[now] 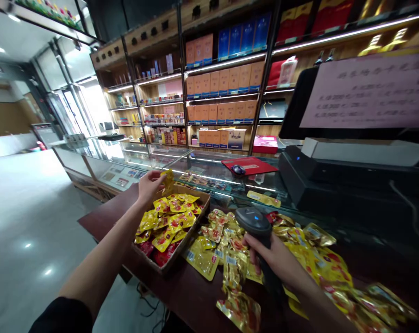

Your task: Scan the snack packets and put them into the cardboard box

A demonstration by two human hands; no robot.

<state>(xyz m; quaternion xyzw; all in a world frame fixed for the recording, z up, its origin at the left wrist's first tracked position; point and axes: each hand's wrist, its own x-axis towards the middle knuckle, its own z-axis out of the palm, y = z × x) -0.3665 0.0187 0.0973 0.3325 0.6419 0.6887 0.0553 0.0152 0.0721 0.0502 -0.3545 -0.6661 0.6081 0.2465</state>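
Note:
My left hand point(151, 186) pinches a small yellow snack packet point(167, 181) above the far left corner of a cardboard box point(204, 208). Yellow packets point(180, 221) fill that box, with red ones point(165, 255) showing at its near end. In my right hand point(270, 254) is a black barcode scanner point(253, 222), fingers wrapped round its handle and a blue light lit on its head. Around and below the scanner lie many loose gold and yellow packets point(235, 268), spread over the dark red-brown counter point(188, 296); some are partly hidden by my right forearm.
A glass display case point(153, 159) runs behind the counter, bearing a red mouse pad point(261, 165) and a computer mouse point(238, 169). To the right stands a monitor point(299, 101) with a pink handwritten sheet point(365, 92). Shelves of boxed goods point(223, 81) line the back wall.

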